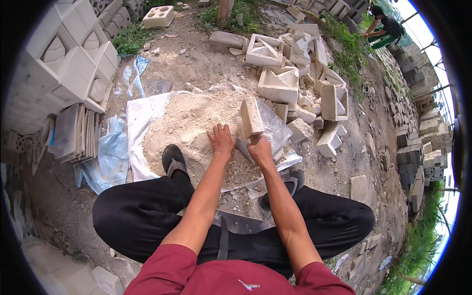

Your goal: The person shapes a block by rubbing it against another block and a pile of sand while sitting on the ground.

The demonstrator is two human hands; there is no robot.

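The left hand (pixel 222 141), fingers slightly spread, lies on the pale rubble pile (pixel 183 120) on a white sheet (pixel 136 123), while the right hand (pixel 259 150) wraps its fingers round a wooden mallet (pixel 252 117) near a grey slab (pixel 274 129).

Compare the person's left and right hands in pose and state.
The left hand is spread open; the right hand is closed. The left hand lies over the pale, crumbly heap, gripping nothing visible; the right hand grips the tan, block-headed mallet. Both hands are bare.
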